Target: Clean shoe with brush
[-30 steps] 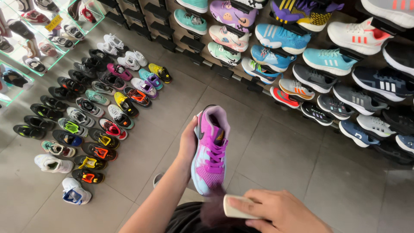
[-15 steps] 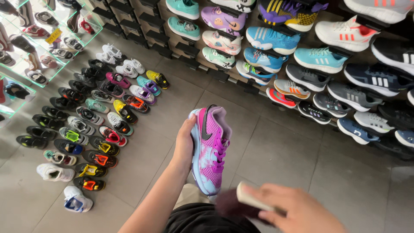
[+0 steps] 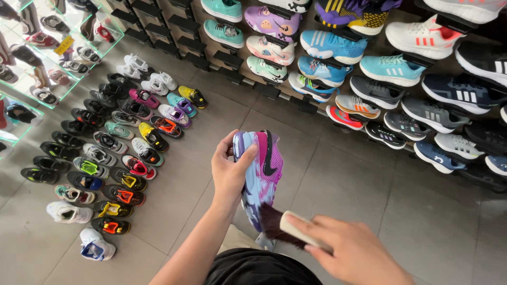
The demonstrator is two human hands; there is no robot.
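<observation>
My left hand (image 3: 228, 171) grips a pink, purple and light blue sneaker (image 3: 261, 174) by its heel end and holds it up over the tiled floor, its side turned toward me. My right hand (image 3: 354, 253) holds a small brush (image 3: 285, 226) with a pale handle and dark bristles. The bristles touch the sneaker's near end.
Several rows of colourful sneakers (image 3: 113, 153) lie on the grey tiled floor at the left. A wall rack (image 3: 369, 68) with many sneakers on dark shelves fills the top and right. Glass shelves (image 3: 31, 68) with shoes stand at the far left.
My left hand has turned the sneaker so that its side faces me. My right hand has brought the brush against the sneaker's near end.
</observation>
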